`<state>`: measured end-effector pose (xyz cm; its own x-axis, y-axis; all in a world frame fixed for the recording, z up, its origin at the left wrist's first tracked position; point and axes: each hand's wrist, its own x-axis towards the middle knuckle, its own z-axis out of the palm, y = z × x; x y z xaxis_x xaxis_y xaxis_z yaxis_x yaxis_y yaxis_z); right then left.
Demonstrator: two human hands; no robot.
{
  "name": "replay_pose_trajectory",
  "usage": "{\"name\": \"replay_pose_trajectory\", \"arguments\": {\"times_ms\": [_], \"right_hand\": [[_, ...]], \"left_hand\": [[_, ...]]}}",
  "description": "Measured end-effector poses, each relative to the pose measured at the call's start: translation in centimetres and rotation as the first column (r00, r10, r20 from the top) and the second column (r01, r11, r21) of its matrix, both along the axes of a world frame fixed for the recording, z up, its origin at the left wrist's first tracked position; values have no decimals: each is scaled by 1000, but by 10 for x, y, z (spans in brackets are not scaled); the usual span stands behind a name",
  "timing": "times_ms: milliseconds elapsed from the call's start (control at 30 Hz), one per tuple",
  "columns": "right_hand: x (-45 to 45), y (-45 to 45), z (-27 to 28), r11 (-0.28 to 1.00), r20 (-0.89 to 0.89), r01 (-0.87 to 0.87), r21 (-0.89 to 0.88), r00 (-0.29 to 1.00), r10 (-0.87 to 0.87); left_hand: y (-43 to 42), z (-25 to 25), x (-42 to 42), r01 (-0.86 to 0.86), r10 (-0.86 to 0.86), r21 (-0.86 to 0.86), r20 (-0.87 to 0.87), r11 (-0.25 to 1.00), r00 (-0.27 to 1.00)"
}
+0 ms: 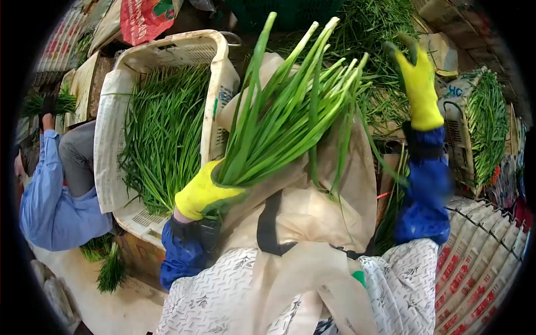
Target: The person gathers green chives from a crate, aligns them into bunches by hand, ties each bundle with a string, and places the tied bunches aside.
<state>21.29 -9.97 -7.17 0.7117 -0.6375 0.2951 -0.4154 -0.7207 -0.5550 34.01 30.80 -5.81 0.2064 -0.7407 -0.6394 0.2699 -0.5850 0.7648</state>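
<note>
My left hand, in a yellow glove with a darker palm, is closed around the leafy part of a bunch of garlic chives. The pale stem ends point up and away to the right, over my beige apron. A few blades hang loose from the bunch. Raised at the right, my right hand has its gloved fingers apart and holds nothing. Below it and to its left lies a heap of loose chives. Beside my left hand stands a white plastic basket with many chives in it.
At the left sits a person in a blue shirt, whose gloved hand holds greens. A second basket of chives stands at the right. Below it is a ribbed white surface with red print. A small bunch lies at lower left.
</note>
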Motion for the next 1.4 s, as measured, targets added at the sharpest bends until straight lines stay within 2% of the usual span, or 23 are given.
{"name": "replay_pose_trajectory", "arguments": {"times_ms": [33, 67, 167, 233, 267, 300, 400, 500, 533, 567, 633, 700, 767, 867, 933, 1033, 1100, 1133, 1200, 1233, 1300, 1367, 1400], "right_hand": [[3, 32, 12, 936, 165, -189, 296, 976, 145], [11, 60, 11, 906, 214, -371, 204, 920, 328], [33, 102, -1, 904, 120, -375, -207, 907, 404], [38, 104, -8, 888, 240, -371, 270, 920, 311], [39, 106, -9, 666, 353, -396, 632, 913, 207], [37, 106, -2, 633, 299, -328, 701, 941, 156], [27, 61, -13, 849, 329, -334, 410, 922, 204], [1, -28, -21, 978, 210, 109, 177, 967, -146], [-14, -55, 0, 965, -310, 257, -48, 915, -259], [-28, -74, -12, 935, -298, 295, -196, 891, -343], [-35, -34, -8, 973, -192, 229, -23, 954, -229], [-31, 46, 3, 867, 3, -63, 494, 998, 71], [-29, 85, -6, 925, -35, -113, 363, 990, 135], [-25, 104, -27, 940, 97, -172, 295, 984, 150], [-26, 100, -31, 862, 172, -251, 440, 966, 194], [-30, 90, -24, 773, 194, -293, 563, 956, 222], [-36, 80, -25, 573, 133, -187, 798, 982, 136], [-38, 70, -34, 793, 197, -264, 549, 963, 184], [-46, 41, -31, 734, 180, -119, 668, 984, -5], [-52, 10, -53, 833, 216, 3, 553, 965, -146], [-71, -52, -69, 939, -411, 336, 70, 868, -280], [-63, -38, -74, 916, -571, 341, -210, 718, -398], [-57, -13, -67, 930, -494, 279, -238, 790, -363]], "left_hand": [[-2, 2, 0, 14, -14, 22, -1, 1000, 1000], [-6, 3, -4, -30, 31, 28, -24, 999, 999], [-4, -10, -4, 26, -23, -78, 45, 997, 999], [-2, -5, -6, -35, 35, -43, 9, 998, 999], [-3, -3, -8, -70, 70, -32, 2, 997, 998], [-3, -1, -10, -99, 99, -27, -8, 995, 995], [4, -14, -10, -114, 114, -104, -5, 988, 994], [0, -12, -10, -98, 102, -98, 40, 990, 994], [-1, -11, -11, -103, 106, -98, 33, 990, 994], [-2, -9, -10, -113, 117, -94, 33, 989, 993], [-5, 0, -6, -87, 87, 1, 85, 996, 993], [-15, 5, -10, -104, 108, -37, 149, 994, 983], [-26, 6, -22, -198, 250, -230, 223, 953, 942], [-9, -4, -7, -145, 148, -30, 121, 989, 982], [-8, -5, -1, -104, 92, 144, 94, 984, 991], [-4, -7, -11, -361, 360, 13, -135, 932, 923], [1, -22, -17, -483, 477, -18, -130, 876, 870], [2, -24, -18, -492, 484, -30, -133, 870, 865], [-4, -17, -19, -486, 476, -30, -155, 873, 865], [-5, -19, -19, -472, 459, -41, -178, 880, 870], [-5, -25, -17, -444, 420, -69, -225, 893, 879], [-10, -26, -16, -461, 447, -4, -235, 888, 863], [-9, -26, -13, -457, 440, 7, -285, 890, 852]]}}
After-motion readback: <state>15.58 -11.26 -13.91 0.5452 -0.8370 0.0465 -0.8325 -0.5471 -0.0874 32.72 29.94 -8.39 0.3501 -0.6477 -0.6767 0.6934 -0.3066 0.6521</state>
